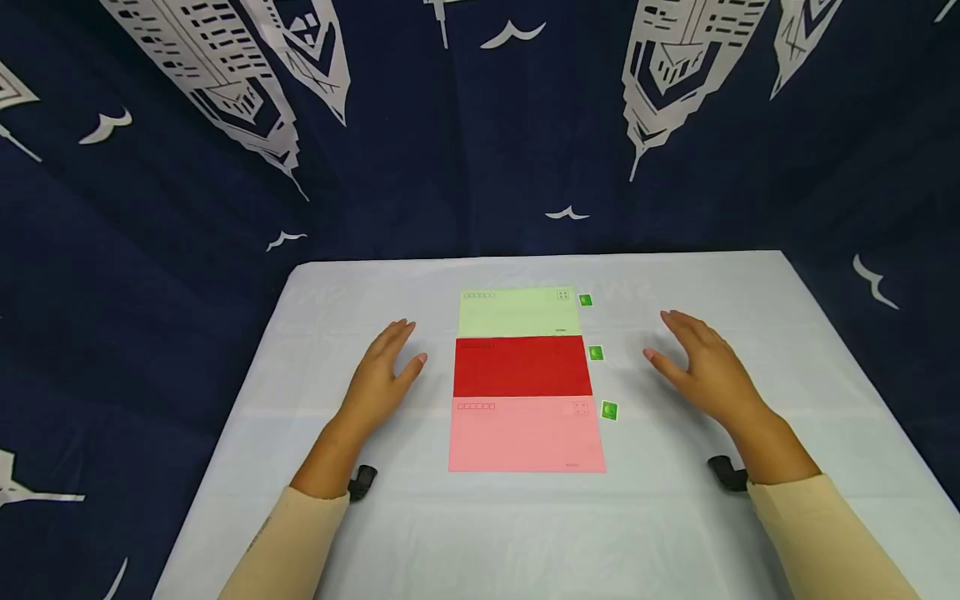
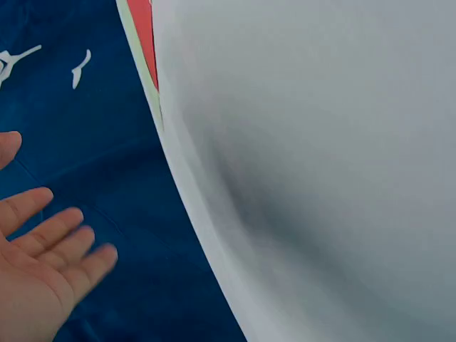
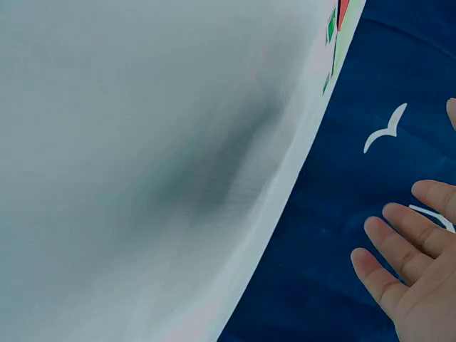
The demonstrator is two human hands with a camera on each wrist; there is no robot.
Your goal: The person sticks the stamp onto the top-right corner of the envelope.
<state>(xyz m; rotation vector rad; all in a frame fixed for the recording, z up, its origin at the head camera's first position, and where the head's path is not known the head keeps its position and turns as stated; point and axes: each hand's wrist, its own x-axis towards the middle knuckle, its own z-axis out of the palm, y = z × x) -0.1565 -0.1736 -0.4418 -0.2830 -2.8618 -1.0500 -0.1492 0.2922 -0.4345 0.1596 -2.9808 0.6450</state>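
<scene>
i watch the left hand hover above the tabletop, thumb and fingers apart; the right hand mirrors it across from there, thumb and fingers apart too. between the two, well apart from both, i see three paper envelopes in a column: the pink envelope nearest the person, the red envelope in the middle, the light green envelope farthest. i can't tell whether their edges overlap or merely meet. just beside their right edges lie a near green square, a middle green square and a far green square. dark blue cloth hangs beyond.
</scene>
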